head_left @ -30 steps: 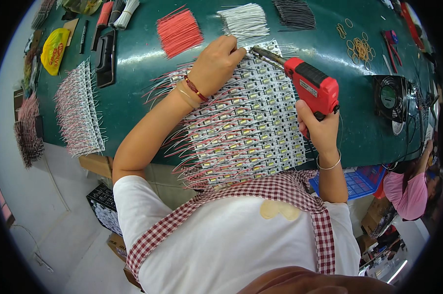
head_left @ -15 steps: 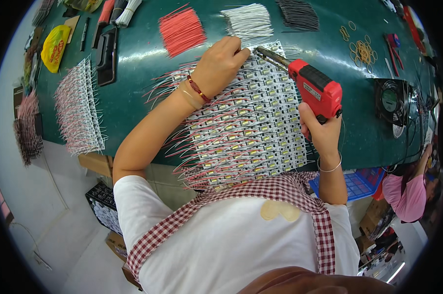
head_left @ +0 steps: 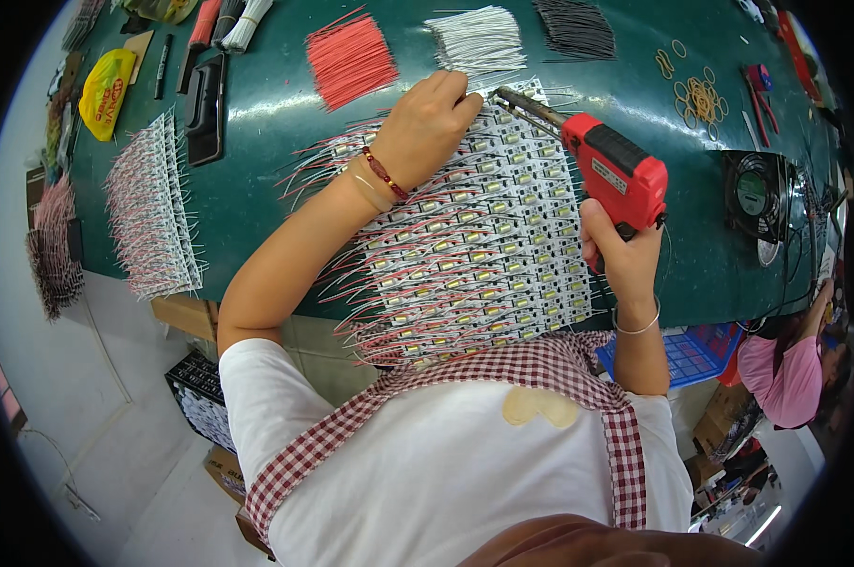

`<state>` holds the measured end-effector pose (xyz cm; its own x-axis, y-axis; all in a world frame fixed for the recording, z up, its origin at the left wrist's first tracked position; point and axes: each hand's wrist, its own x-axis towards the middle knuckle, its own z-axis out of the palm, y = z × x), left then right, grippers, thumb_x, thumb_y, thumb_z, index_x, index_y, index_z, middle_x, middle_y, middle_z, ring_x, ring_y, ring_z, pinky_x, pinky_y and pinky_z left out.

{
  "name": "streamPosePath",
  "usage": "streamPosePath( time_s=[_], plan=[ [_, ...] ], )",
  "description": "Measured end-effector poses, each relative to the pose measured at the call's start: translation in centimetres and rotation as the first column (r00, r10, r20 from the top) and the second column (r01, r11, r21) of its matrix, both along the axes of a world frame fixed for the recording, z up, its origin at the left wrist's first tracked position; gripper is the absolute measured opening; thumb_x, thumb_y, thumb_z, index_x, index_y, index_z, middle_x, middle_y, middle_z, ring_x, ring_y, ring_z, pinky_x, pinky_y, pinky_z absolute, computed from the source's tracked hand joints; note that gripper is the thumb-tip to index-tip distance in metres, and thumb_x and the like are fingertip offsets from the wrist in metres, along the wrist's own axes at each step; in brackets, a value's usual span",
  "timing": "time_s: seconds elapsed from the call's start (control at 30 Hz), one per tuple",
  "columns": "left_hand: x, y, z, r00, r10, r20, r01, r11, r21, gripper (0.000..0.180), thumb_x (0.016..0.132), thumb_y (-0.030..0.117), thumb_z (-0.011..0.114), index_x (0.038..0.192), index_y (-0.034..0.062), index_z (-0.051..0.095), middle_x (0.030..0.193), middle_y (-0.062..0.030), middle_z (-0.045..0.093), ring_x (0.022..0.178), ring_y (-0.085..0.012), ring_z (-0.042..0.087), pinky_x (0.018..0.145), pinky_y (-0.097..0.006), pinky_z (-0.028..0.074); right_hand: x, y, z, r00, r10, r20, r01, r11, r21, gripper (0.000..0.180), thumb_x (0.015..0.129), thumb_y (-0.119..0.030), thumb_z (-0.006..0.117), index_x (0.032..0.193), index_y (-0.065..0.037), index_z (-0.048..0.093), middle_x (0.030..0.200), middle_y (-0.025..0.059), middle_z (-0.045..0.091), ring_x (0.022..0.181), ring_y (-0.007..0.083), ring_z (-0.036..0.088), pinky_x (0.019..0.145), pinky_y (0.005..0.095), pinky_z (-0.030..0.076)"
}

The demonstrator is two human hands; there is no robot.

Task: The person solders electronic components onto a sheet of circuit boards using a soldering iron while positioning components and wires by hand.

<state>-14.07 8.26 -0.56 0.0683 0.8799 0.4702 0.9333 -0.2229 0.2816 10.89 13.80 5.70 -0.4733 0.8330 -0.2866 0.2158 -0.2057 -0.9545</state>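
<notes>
Red plastic marks the soldering gun [head_left: 620, 170], its grip wrapped by the fingers of our right hand [head_left: 623, 253], its metal nose [head_left: 533, 106] angled to the far end of the LED boards [head_left: 526, 269]. These boards lie in close rows on the green table [head_left: 701, 274] before us, their near edge by our checked apron [head_left: 503, 361]. Our left hand [head_left: 431, 115] has its fingers curled in beside the tip; we cannot tell what, if anything, they pinch. That closeness worries us most: if the nose is hot, a slip could burn a fingertip or scorch a neighbouring board. Our bracelet [head_left: 382, 172] could also snag the loose wires [head_left: 375, 283] and drag the rows askew.
</notes>
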Motion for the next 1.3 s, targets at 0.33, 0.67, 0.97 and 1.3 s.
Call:
streamPosePath(
  time_s=[0.33, 0.67, 0.97, 1.3],
  plan=[
    [0.1, 0.0, 0.1, 1.0, 0.005, -0.015, -0.005, 1.0, -0.009, 0.023, 0.069, -0.005, 0.057, 0.09, 0.0007, 0.062, 0.077, -0.0099, 0.047, 0.073, -0.0257, 0.052, 0.064, -0.035, 0.045, 0.0, 0.0, -0.5, 0.992, 0.011, 0.129, -0.014, 1.0, 0.023, 0.017, 0.081, -0.014, 0.071, 0.08, -0.001, 0.061, 0.058, -0.0017, 0.056, 0.043, 0.0046, 0.05, 0.039, 0.0199, 0.038],
    [0.2, 0.0, 0.1, 0.999, 0.0, -0.034, 0.0, 1.0, -0.01, 0.021, 0.069, -0.004, 0.056, 0.09, 0.0009, 0.061, 0.077, -0.0103, 0.047, 0.073, -0.0259, 0.052, 0.065, -0.035, 0.045, 0.5, 0.1, 0.5, 0.999, -0.022, -0.034, 0.023, 1.0, 0.016, 0.013, 0.083, -0.01, 0.069, 0.081, -0.002, 0.06, 0.059, 0.0003, 0.058, 0.043, 0.0051, 0.051, 0.038, 0.0194, 0.038],
    [-0.4, 0.6, 0.3, 0.999, -0.005, -0.038, 0.006, 1.0, 0.013, 0.017, 0.071, -0.003, 0.059, 0.088, 0.0017, 0.06, 0.078, -0.0102, 0.048, 0.074, -0.0266, 0.052, 0.066, -0.036, 0.046, 1.1, 0.1, 0.4, 0.996, -0.029, -0.082, 0.031, 0.999, 0.023, 0.013, 0.083, -0.009, 0.069, 0.083, -0.001, 0.059, 0.059, 0.0011, 0.058, 0.044, 0.0055, 0.052, 0.04, 0.0196, 0.04],
    [0.4, -0.4, 1.3, 0.999, 0.04, 0.013, -0.04, 0.999, 0.017, 0.015, 0.072, 0.0, 0.065, 0.085, 0.0053, 0.064, 0.077, -0.0076, 0.053, 0.068, -0.0246, 0.055, 0.058, -0.033, 0.045, 2.1, 0.0, 0.7, 0.996, -0.044, -0.082, 0.045, 0.999, 0.006, 0.012, 0.082, -0.009, 0.069, 0.081, -0.001, 0.06, 0.059, 0.0007, 0.058, 0.044, 0.0058, 0.052, 0.04, 0.0195, 0.04]
  ],
)
